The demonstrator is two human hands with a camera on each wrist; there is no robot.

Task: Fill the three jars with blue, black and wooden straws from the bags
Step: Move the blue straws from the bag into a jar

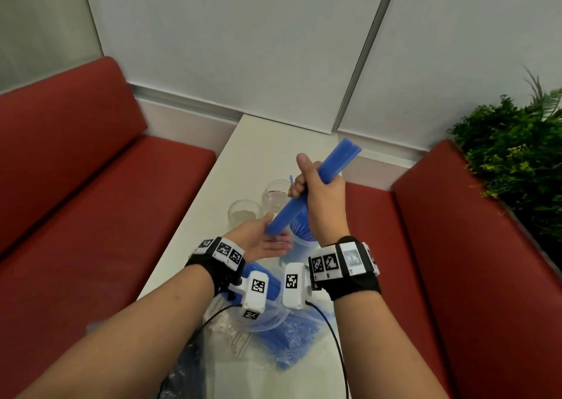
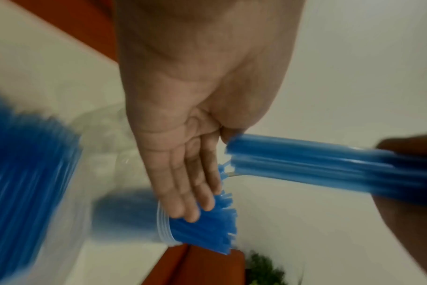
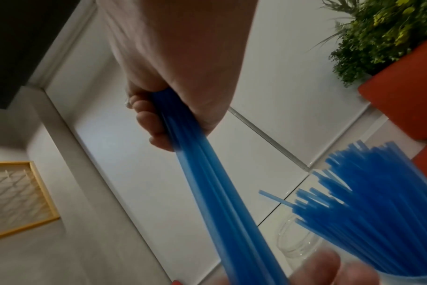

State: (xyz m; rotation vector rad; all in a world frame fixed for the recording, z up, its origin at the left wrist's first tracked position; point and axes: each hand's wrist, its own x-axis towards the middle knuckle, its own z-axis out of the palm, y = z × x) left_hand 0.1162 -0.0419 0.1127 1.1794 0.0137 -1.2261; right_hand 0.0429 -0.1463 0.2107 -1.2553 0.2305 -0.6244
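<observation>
The right hand is curled tight round the middle of a bundle of blue straws, while the left hand, fingers straight, props its lower end above the part-filled jar. Light, slick and springy, they likely fan out unless gripped mid-length.

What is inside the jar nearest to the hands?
The jar holds many blue straws, upright, their tops fanning above the rim. Its bottom is covered by the right hand.
</observation>
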